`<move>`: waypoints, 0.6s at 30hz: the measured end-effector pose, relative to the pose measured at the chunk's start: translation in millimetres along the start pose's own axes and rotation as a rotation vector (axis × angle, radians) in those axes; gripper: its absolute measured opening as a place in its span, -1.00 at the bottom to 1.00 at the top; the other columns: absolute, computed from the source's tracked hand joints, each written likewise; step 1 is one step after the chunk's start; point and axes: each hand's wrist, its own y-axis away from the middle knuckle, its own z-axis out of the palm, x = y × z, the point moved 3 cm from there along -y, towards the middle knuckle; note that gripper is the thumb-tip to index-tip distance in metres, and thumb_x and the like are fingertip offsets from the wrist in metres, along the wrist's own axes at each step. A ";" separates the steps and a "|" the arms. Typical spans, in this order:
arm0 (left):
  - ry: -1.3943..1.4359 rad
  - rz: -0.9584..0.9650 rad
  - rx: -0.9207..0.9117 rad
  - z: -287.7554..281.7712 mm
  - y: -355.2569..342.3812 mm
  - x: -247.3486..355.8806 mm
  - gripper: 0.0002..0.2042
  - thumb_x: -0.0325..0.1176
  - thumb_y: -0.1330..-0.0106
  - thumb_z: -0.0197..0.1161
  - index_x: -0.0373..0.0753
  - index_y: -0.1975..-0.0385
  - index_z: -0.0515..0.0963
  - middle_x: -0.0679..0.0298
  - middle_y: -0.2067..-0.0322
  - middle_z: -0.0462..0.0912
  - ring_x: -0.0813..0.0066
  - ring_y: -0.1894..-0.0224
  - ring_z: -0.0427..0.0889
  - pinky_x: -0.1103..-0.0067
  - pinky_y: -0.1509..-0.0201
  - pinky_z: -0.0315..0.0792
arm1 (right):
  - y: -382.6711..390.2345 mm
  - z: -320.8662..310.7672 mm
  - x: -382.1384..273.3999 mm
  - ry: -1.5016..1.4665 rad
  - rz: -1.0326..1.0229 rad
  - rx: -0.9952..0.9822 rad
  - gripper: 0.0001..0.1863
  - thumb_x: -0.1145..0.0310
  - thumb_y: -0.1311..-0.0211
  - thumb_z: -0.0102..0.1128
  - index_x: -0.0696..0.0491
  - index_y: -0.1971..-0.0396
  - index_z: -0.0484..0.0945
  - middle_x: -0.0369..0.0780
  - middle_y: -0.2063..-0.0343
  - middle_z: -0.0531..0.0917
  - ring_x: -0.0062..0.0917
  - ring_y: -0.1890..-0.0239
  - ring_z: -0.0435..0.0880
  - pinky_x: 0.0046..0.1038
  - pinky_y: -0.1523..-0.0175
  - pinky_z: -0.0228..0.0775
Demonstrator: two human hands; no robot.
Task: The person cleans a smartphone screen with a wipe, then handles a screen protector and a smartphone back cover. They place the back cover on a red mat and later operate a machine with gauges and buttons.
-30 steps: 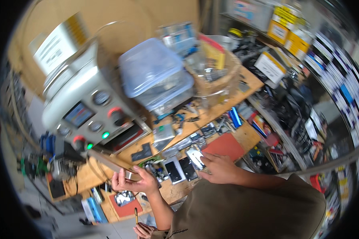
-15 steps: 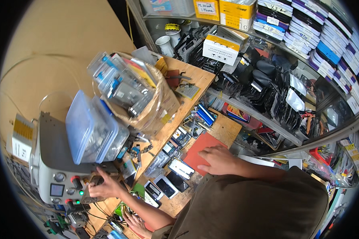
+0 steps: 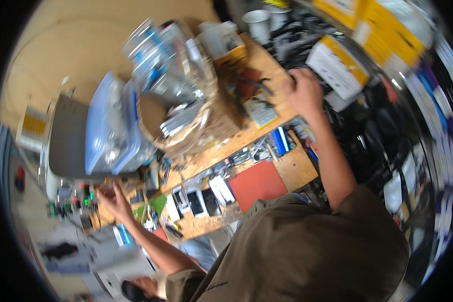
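A repair workshop for smartphones is suggested by the things that can be seen. On the wooden workbench [image 3: 299, 171], several smartphones [image 3: 197, 202] are laid side by side toward seven o'clock, and a red-brown work mat [image 3: 258, 186] is spread near them toward five o'clock. At nine o'clock, a grey-cased machine [image 3: 68, 136] is placed, with lidded plastic containers [image 3: 101, 126] beside it. A white-and-yellow carton [image 3: 337, 65] is kept at two o'clock, and blurred slim boxes [image 3: 440, 146] are stacked at three o'clock.

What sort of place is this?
Probably a phone repair workshop: several phones lie in a row beside a red mat on a wooden bench, with a large grey machine at the left.
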 end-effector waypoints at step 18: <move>-0.037 0.110 -1.432 -66.8 439.1 71.2 -0.20 -0.08 -0.35 0.20 -0.20 -0.57 0.12 -0.12 -0.49 0.20 -0.07 -0.51 0.24 0.21 -0.49 0.28 | -5.6 40.9 13.5 0.334 0.000 -0.326 -0.36 -0.09 -0.46 0.08 0.10 -0.29 0.53 0.04 -0.12 0.69 0.01 -0.14 0.68 -0.08 -0.22 0.50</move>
